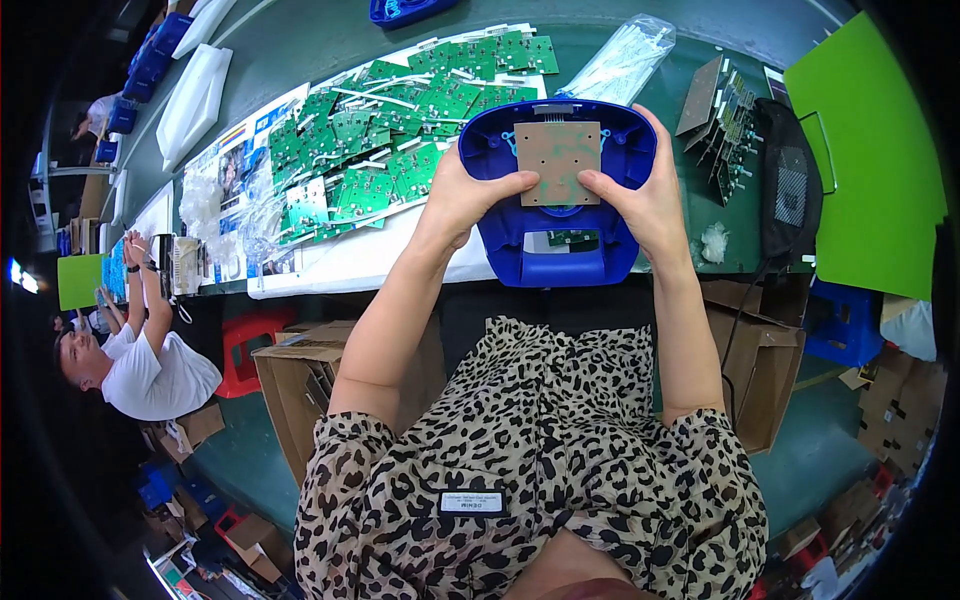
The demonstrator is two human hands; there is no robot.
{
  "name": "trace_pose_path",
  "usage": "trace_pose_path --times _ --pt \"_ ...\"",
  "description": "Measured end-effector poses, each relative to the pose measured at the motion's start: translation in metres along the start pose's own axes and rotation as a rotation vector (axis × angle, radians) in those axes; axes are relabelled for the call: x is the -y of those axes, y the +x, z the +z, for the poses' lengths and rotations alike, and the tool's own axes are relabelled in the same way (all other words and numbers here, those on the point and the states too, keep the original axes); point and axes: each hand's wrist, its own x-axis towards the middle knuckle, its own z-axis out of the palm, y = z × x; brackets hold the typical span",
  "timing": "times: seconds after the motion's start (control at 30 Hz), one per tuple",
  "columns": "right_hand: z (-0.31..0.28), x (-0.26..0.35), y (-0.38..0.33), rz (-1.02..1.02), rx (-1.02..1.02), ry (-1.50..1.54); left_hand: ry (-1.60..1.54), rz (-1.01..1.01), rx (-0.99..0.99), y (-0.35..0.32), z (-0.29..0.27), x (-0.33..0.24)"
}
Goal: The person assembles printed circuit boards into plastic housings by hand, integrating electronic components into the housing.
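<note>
head view is showing, far at the left, another person in a white shirt (150,370) who is sitting at the same long surface (330,40), apart from the work here. next to the right, many green circuit boards (400,120) are lying spread on white sheets, near enough to be reached. the left hand (465,195) is holding the left side of a blue plastic housing (560,190), with its thumb pressing on the left edge of a tan square board (558,160) that is sitting in the open hollow of the housing; the other fingers are hidden behind the shell. the housing is being held up above the near edge of the surface, hollow side facing the camera, probably so the board is staying flat in its seat. the right hand (645,195) is gripping the right side the same way, thumb on the board's right edge. further right, a clear bag of white parts (625,60), some upright brown boards (715,110) and a bright green sheet (865,170) are lying.
</note>
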Motion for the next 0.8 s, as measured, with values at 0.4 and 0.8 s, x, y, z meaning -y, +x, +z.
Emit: trace_pose_path --times 0.4,0.8 --pt "0.003 -0.016 0.012 0.134 0.089 -0.003 0.032 0.075 -0.009 0.013 -0.005 0.008" --pt "-0.018 0.006 0.061 0.503 0.464 0.186 -0.184 -0.079 0.123 0.02 -0.03 -0.012"
